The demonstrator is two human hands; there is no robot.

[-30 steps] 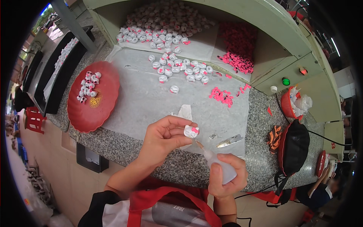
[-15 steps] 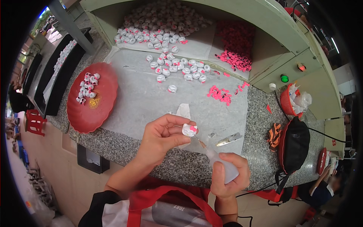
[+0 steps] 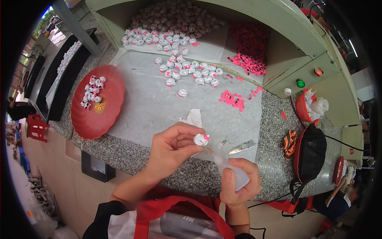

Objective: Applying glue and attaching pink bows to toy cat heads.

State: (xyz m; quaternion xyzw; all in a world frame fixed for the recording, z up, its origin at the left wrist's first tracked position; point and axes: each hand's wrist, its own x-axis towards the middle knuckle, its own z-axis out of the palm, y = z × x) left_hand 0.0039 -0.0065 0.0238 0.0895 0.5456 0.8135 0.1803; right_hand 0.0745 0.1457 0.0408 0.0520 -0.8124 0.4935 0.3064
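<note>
Two hands meet over the near edge of the desk [image 3: 187, 179]. The left hand [image 3: 171, 147] pinches a small white piece [image 3: 200, 140] with a pink patch between thumb and fingers; the right hand [image 3: 240, 179] wraps closed around a translucent squeeze bottle [image 3: 235, 175], its thin nozzle [image 3: 210, 151] aimed at the piece's underside. Whether they touch, I cannot tell.

A hard squeeze could release too much of whatever the bottle contains, and a slip of the nozzle could smear it on the pinching fingertips or the pink patch. A loose pinch might let the rounded piece roll free.

Below the desk's edge, a dark bin [image 3: 108, 174] contains something pale. To the left, a scalloped red plate [image 3: 84, 121] bears a cluster of white pieces with pink marks; to the right, a red basket [image 3: 302, 112] holds white scraps and clear plastic. Farther back, the shelf [image 3: 294, 75] has heaped white pieces in its left compartment, pink parts [image 3: 248, 64] in its right. At far left, a long black tray [image 3: 59, 109] carries a row of whitish pieces.
</note>
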